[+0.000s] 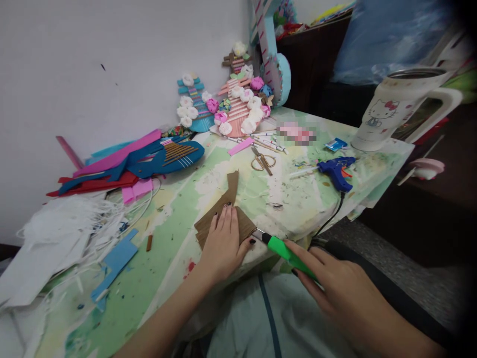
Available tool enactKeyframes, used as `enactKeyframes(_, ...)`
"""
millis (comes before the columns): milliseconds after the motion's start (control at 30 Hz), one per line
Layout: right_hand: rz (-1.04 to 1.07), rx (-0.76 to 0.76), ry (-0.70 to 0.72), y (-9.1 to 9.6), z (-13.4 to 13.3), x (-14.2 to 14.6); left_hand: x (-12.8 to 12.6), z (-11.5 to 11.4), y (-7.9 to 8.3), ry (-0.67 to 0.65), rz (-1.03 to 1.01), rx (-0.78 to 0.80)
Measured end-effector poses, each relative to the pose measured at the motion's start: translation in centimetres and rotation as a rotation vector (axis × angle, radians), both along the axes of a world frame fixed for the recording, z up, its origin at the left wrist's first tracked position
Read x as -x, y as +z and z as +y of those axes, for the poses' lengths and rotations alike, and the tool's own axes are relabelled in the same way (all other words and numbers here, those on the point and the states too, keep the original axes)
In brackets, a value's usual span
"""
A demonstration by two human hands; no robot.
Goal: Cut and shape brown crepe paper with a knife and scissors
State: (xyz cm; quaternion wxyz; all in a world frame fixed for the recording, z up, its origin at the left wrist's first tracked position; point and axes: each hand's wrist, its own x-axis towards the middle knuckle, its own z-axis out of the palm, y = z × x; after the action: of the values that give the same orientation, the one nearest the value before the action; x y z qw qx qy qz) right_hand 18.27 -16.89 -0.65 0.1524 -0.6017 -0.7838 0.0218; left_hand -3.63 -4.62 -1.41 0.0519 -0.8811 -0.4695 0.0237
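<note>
My left hand (pixel 222 246) lies flat on a brown, wood-toned piece of cardboard (pixel 246 222), fingers stretched out and pressing it to the table. A narrow strip of the same cardboard sticks out past my fingertips. In my right hand (pixel 331 278) is a green-handled craft knife (pixel 285 250), my fingers wrapped round its grip. Its metal end reaches the right corner of the cardboard, close to my left thumb. The very tip is too small to make out clearly.
Scissors (pixel 264 161), a blue glue gun (pixel 337 171) with its cord, and a white tumbler (pixel 398 109) stand or lie to the right. Flower-trimmed instrument shapes (pixel 238 117) lean at the back. Blue cutouts (pixel 167 159), white sheets (pixel 37 258) and blue scraps (pixel 117 258) lie left.
</note>
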Motion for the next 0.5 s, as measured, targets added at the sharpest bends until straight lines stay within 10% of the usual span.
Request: enactKeyframes(500, -0.021, 0.016, 0.112, -0.3, 2.7, -5.2, -0.2, -0.1, 0.0, 0.016, -0.017, -0.002)
